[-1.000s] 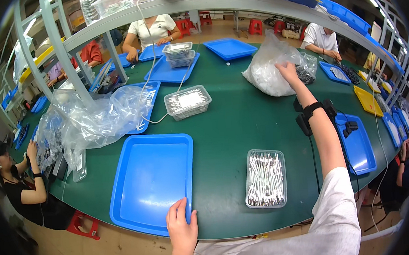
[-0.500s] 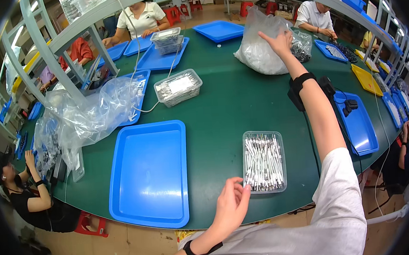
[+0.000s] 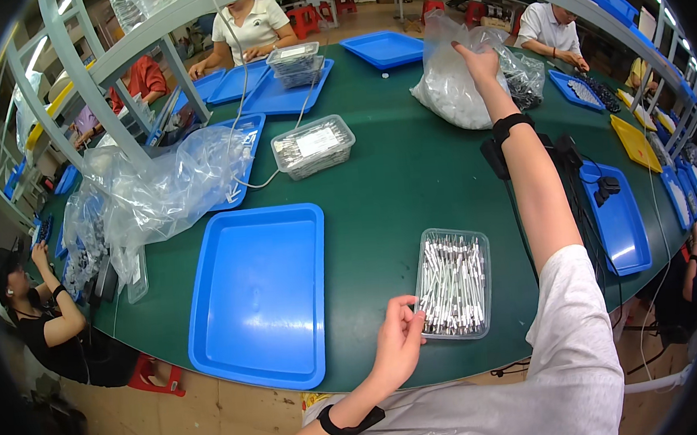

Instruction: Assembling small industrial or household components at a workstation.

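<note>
My left hand (image 3: 399,339) is at the near left side of a clear plastic box (image 3: 488,288), its thumb and loosely bent fingers apart and touching the rim. Many thin white sticks with dark and metallic ends (image 3: 452,283) fill the box; their exact kind is unclear. Across the table, my outstretched right hand (image 3: 479,63) grips the upper part of a clear plastic bag (image 3: 449,89). White material bulges in that bag's lower part. The right hand's fingers are partly hidden behind the plastic. Against it leans another clear bag with dark small parts (image 3: 525,84).
A large blue tray (image 3: 261,296) lies left of the box. Beyond it are a lidded box of sticks (image 3: 313,147), crumpled plastic bags (image 3: 153,191) and a metal shelf frame (image 3: 115,121). Black cables cross beside a blue tray (image 3: 620,223) at right. Co-workers sit around the table.
My right hand has gone from spread fingers at the bag to closing on its top. My left hand stays by the box. The whole view has shifted slightly.
</note>
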A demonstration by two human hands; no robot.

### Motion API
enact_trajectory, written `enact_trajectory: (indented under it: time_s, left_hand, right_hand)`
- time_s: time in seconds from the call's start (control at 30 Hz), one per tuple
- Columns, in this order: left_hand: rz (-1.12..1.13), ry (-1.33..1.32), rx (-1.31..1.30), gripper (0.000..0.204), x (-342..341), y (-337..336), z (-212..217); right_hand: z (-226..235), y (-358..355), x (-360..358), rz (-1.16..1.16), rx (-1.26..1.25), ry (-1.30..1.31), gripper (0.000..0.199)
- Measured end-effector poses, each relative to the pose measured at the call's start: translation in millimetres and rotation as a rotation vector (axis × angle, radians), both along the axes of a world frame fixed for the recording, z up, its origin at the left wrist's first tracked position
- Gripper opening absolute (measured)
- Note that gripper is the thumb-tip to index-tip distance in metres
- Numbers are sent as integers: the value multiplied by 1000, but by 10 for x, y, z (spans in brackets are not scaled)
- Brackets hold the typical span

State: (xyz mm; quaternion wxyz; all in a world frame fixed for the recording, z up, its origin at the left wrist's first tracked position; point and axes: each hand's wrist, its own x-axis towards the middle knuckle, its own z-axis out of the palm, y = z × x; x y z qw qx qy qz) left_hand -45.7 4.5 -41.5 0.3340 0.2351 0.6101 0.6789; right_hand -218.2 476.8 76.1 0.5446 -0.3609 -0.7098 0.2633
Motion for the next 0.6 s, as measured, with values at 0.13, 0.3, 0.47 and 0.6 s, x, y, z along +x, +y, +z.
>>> enact_trajectory:
  time_s: [0.13,0.3,0.47,0.6]
  left_hand:
    - [59,30,-17,22,8,-111,-30]
    - [151,41,-52,21,-62,-332,14]
    - [224,40,-67,21,-154,-493,48]
    - [317,47,-52,22,-209,-547,60]
  right_hand:
    - [-84,160,52,93,-3,57,53]
    - [-152,186,135,422,-293,381,27]
    - [-245,131,278,416,-398,398,20]
    - [-362,-25,374,371,-490,367,16]
